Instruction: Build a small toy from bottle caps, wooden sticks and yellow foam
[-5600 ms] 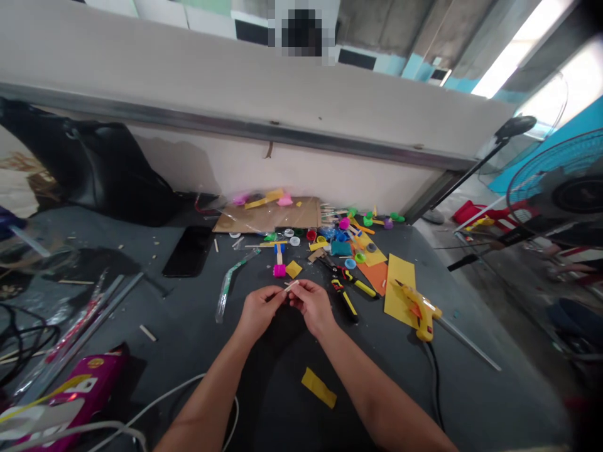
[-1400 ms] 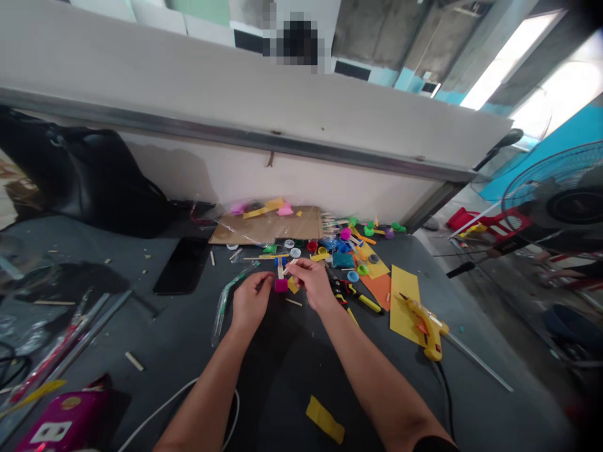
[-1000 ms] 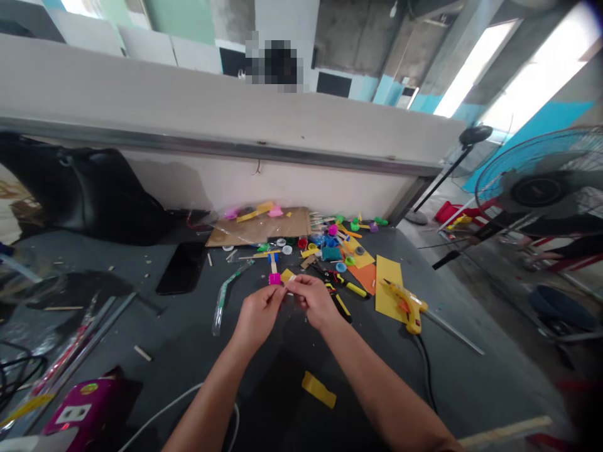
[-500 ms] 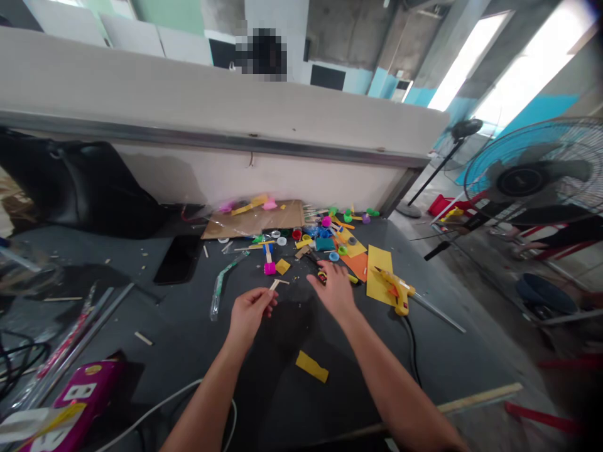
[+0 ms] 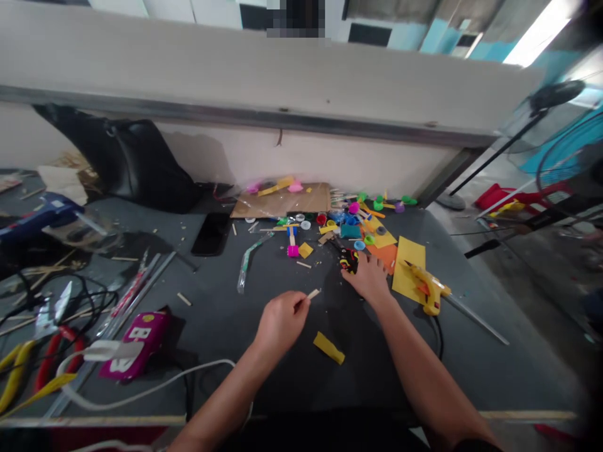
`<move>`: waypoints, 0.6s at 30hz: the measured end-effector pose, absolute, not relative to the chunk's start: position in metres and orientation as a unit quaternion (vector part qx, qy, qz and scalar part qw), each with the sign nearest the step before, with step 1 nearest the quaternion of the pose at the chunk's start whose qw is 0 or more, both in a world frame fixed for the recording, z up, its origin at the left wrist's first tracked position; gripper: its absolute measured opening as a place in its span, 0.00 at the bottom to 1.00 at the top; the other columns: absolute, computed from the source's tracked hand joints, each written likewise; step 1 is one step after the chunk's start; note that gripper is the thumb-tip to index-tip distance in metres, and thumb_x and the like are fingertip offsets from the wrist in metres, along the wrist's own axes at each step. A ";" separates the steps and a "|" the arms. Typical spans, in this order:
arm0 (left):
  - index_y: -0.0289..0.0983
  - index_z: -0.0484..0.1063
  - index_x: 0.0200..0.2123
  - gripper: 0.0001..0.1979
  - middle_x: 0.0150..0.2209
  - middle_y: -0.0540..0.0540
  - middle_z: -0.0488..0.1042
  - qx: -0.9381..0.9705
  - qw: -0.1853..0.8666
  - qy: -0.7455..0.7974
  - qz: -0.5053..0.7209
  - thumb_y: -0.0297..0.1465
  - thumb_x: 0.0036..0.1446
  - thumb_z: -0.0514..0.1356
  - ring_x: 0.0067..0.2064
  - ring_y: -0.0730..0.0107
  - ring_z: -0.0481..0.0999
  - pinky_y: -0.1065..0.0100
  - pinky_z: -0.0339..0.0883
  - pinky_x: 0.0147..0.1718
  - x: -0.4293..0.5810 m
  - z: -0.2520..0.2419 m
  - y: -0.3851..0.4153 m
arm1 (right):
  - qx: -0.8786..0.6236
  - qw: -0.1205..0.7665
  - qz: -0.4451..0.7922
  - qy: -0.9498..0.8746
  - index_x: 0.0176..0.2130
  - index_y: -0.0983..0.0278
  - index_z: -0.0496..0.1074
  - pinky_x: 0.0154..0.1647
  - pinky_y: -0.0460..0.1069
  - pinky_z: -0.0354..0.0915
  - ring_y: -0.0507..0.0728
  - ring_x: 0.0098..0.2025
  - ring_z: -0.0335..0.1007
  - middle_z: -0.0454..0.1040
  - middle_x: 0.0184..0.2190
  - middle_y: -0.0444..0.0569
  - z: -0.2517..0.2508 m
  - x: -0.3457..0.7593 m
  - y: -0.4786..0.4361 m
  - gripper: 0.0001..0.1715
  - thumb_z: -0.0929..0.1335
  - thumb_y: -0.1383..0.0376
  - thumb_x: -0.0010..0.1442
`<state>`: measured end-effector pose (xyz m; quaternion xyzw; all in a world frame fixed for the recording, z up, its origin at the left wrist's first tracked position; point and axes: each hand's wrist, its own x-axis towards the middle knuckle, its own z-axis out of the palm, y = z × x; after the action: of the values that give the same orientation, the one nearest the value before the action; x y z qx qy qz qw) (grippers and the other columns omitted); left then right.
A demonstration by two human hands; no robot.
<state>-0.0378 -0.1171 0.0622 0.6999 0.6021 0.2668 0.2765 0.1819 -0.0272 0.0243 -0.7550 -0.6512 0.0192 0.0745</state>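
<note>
On a dark work surface (image 5: 207, 301) below a white partition (image 5: 282, 75), a magenta box (image 5: 134, 345) lies at left, then a black phone (image 5: 211, 233). The left hand (image 5: 281, 323) pinches a small wooden craft stick (image 5: 313, 294) in its fingers, raised off the surface. The right hand (image 5: 370, 279), fingers spread and low, touches a black-and-yellow tool (image 5: 349, 260), with a yellow hot glue gun (image 5: 426, 290) on yellow paper (image 5: 405, 270) just beside it.

black phone (image 5: 211, 233) on dark tabletop (image 5: 211, 314) (red pliers (image 5: 56, 358) far left)
</note>
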 end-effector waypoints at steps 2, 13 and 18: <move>0.37 0.70 0.24 0.12 0.23 0.50 0.70 0.726 0.300 0.556 0.272 0.29 0.58 0.52 0.27 0.74 0.68 0.72 0.54 0.27 -0.031 0.064 -0.128 | -0.729 0.126 0.014 -0.672 0.55 0.68 0.62 0.48 0.63 0.56 0.72 0.52 0.59 0.65 0.49 0.64 0.030 0.179 -0.031 0.37 0.68 0.52 0.52; 0.37 0.74 0.30 0.11 0.23 0.50 0.73 0.541 0.286 0.626 0.483 0.35 0.56 0.54 0.23 0.74 0.69 0.73 0.59 0.23 -0.078 0.076 -0.066 | -0.533 0.451 0.323 -0.638 0.34 0.63 0.68 0.23 0.43 0.58 0.49 0.23 0.60 0.65 0.22 0.41 0.104 0.107 -0.099 0.10 0.61 0.60 0.62; 0.36 0.74 0.30 0.13 0.23 0.50 0.73 0.563 0.293 0.580 0.511 0.37 0.56 0.54 0.23 0.75 0.68 0.73 0.59 0.23 -0.072 0.100 -0.036 | -0.271 0.077 0.406 -0.870 0.38 0.63 0.72 0.32 0.44 0.63 0.51 0.32 0.70 0.74 0.32 0.46 0.075 0.050 -0.139 0.09 0.64 0.66 0.57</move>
<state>-0.0723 -0.0357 0.0995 0.5630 0.5797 0.5113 0.2925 0.0500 -0.1385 0.0749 -0.2706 -0.8697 0.4056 0.0766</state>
